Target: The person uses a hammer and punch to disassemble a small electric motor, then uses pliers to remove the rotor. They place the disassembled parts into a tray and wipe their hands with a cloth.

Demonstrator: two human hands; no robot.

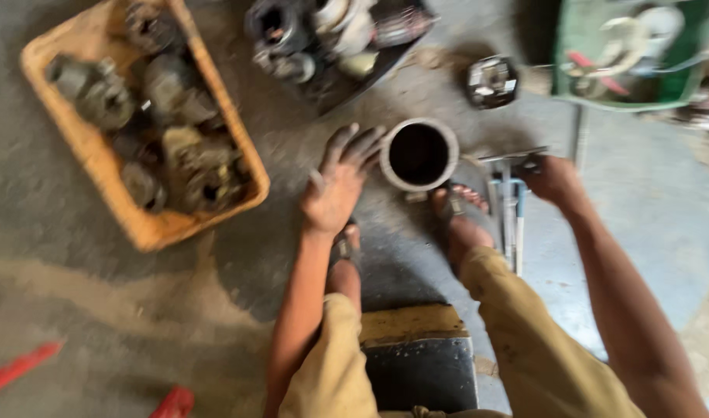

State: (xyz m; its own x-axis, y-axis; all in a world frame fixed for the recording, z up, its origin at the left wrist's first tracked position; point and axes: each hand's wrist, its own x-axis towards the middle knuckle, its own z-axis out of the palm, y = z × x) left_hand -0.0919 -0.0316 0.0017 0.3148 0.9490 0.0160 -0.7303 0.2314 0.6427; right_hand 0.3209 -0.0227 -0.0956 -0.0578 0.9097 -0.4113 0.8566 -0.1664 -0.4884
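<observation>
One metal cylinder sleeve (418,154): it is standing upright on the floor, bore facing up at you, just ahead of your feet. Your left hand (337,186) is spreading open, empty, fingertips touching its left rim; this is the nearer hand. Your right hand (552,178), to the sleeve's right, is closing over the heads of several long tools (509,205) lying lengthwise toward you; blur hides their exact count and your grip. One orange crate (141,224) of parts is sitting far left.

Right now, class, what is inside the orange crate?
The orange crate holds grimy, dark metal engine parts, piled together. The blur hides their exact kinds, and the pile covers the crate's bottom.
</observation>
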